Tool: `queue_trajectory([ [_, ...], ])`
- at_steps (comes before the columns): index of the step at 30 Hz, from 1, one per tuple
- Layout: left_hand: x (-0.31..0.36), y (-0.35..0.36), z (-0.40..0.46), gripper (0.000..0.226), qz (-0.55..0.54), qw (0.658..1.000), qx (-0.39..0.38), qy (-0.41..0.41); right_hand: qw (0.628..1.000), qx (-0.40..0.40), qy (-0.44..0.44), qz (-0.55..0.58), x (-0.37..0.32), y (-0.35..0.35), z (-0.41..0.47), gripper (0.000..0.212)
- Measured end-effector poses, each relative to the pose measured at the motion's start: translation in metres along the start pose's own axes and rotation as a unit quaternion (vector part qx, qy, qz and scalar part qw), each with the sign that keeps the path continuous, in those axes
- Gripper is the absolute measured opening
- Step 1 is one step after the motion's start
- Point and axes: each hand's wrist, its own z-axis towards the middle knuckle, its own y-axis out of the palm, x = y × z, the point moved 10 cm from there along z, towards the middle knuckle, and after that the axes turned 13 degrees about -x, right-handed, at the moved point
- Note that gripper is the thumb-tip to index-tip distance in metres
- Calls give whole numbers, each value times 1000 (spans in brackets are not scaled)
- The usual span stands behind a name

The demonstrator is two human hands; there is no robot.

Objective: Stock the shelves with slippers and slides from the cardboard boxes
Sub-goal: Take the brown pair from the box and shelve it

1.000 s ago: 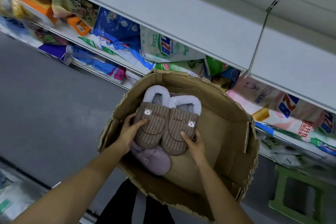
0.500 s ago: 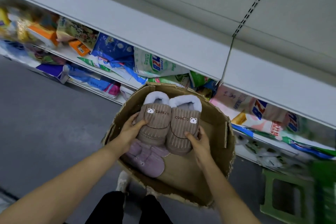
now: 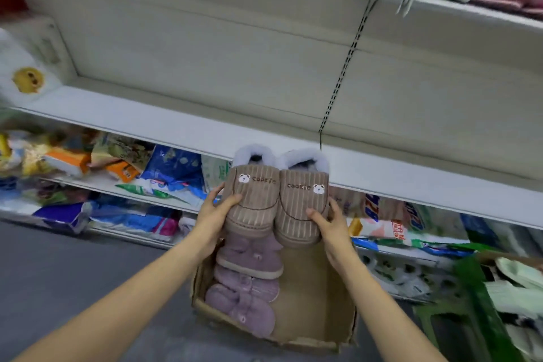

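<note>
Two bare white shelves (image 3: 205,123) stood above the hands; grey floor (image 3: 73,273) below. Left hand (image 3: 216,211) and right hand (image 3: 329,223) each gripped one brown slipper, the pair (image 3: 279,203) raised over the cardboard box (image 3: 308,303), purple slippers (image 3: 249,282) beneath.

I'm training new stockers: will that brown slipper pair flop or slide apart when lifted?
Probably not. The brown slippers keep their shape with each hand gripping only a side, so the soles seem fairly stiff. The ribbed fabric likely grips well. They probably weigh little.
</note>
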Motion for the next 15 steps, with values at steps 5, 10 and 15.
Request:
queue_trajectory([
  [5, 89, -9, -28, 64, 24, 995, -73, 59, 996, 20, -81, -5, -80, 53, -35, 53],
  [10, 178, -17, -58, 53, 36, 985, -117, 125, 987, 18, -159, 4, -158, 108, -61, 50],
  [15, 256, -15, -85, 55, 29, 973, -140, 182, 977, 7, -210, 22, -220, 145, -78, 55],
])
